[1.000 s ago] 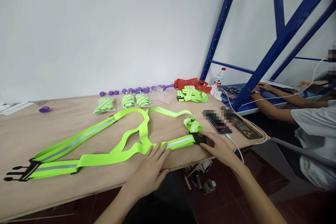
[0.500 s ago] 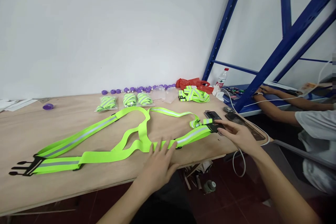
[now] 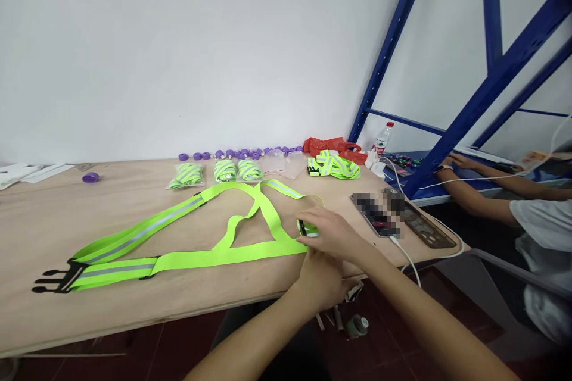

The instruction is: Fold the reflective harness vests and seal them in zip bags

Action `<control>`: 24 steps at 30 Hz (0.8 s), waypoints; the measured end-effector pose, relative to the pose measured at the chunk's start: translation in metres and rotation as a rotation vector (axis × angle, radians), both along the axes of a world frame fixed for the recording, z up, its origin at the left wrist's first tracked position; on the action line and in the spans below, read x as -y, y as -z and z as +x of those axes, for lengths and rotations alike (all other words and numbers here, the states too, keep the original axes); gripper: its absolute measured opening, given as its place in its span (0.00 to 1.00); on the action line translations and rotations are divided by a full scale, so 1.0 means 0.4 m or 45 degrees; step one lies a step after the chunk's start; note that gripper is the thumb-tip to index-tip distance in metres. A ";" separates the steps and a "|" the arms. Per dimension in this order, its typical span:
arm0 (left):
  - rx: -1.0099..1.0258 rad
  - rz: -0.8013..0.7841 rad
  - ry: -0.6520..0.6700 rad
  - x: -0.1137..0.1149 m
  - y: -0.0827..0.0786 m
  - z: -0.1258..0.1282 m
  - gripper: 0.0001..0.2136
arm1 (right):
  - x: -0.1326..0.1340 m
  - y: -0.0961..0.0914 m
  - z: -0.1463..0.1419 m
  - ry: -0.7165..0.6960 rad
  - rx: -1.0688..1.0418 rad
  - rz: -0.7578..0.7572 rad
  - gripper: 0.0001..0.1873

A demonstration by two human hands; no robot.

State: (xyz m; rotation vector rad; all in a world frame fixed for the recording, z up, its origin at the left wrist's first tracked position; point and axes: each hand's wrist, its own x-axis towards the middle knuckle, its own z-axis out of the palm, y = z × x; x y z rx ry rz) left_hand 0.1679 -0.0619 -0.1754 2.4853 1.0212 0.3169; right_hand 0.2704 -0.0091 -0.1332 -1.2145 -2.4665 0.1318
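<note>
A neon-green reflective strap harness lies spread on the wooden table, its black buckle at the left end. My right hand is closed on the harness's right end, folded over toward the middle. My left hand sits just under it at the table's front edge; its fingers are hidden by the right hand.
Bagged green straps, purple caps, a loose harness, a red bag and a bottle line the back. A phone with cable lies right. Another person sits at a blue rack.
My right hand carried the strap's right end leftward, folding it back over the harness. My left hand slid right along the strap to sit beneath the right hand.
</note>
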 end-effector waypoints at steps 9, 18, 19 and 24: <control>0.272 0.052 0.028 0.099 -0.061 -0.217 0.09 | 0.017 0.072 -0.021 -0.266 -0.038 0.097 0.22; 0.089 0.226 -0.366 -0.033 0.021 -0.275 0.20 | 0.054 0.086 0.091 0.087 -0.125 0.105 0.11; 0.062 0.226 -0.368 -0.037 0.030 -0.269 0.18 | 0.054 0.095 0.088 0.068 -0.086 0.067 0.12; 0.145 0.266 -0.389 -0.029 0.065 -0.270 0.15 | 0.027 0.116 0.085 0.064 -0.174 -0.071 0.07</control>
